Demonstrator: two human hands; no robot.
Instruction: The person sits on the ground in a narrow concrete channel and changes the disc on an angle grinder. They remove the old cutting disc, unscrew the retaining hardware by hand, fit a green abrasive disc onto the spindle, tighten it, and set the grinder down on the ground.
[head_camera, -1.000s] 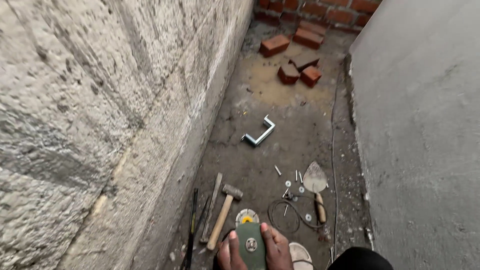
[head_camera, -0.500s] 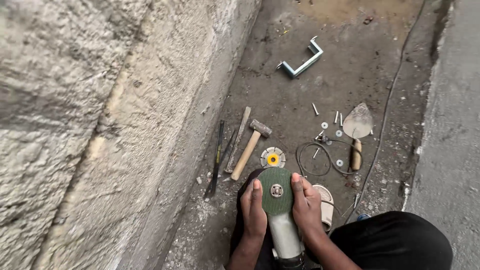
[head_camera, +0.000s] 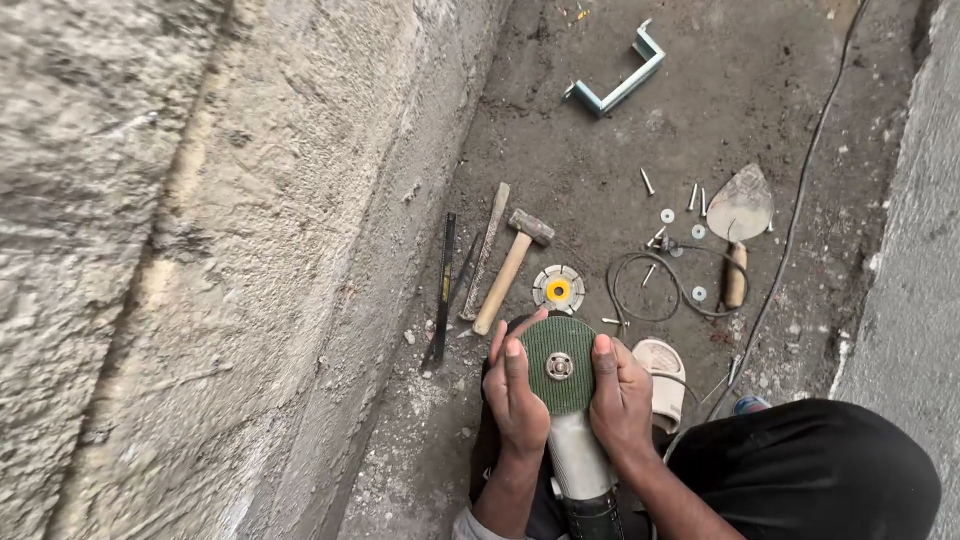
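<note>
A building site, in a narrow dirt passage between a rough rendered wall and another plastered wall. Masonry tools lie on the bare ground: a hammer, a trowel, a chisel, a cutting disc, loose screws, a metal bracket and a cable.
</note>
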